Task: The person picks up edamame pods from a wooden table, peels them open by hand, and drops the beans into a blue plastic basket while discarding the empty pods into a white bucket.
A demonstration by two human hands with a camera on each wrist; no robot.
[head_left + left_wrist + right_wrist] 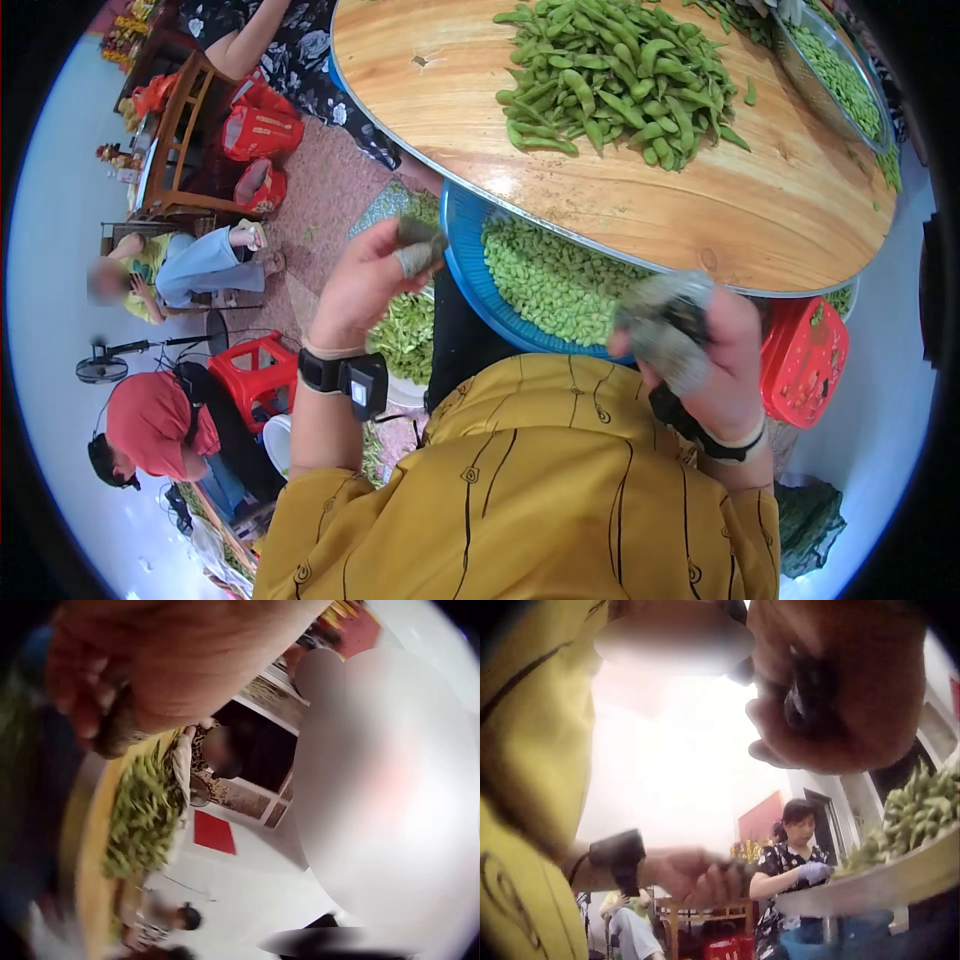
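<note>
Honestly, from afar I can't tell whether the curled left hand or right hand grips anything. Green soybean pods heap on the wood-grain tabletop; the left hovers outside the blue plastic basin, so anything dropped could miss the pale-green shelled beans inside.

In the head view, your left forearm runs up from the lower left of the frame, and your left hand sits left of centre, thumb and finger close together, the grey-covered fingertips pointing right. Your right hand is right of centre, well apart from the left, with the right forearm below it. The right wrist view shows your right fingers curled toward the palm at the upper right. Whether either hand pinches anything, you cannot tell here.
</note>
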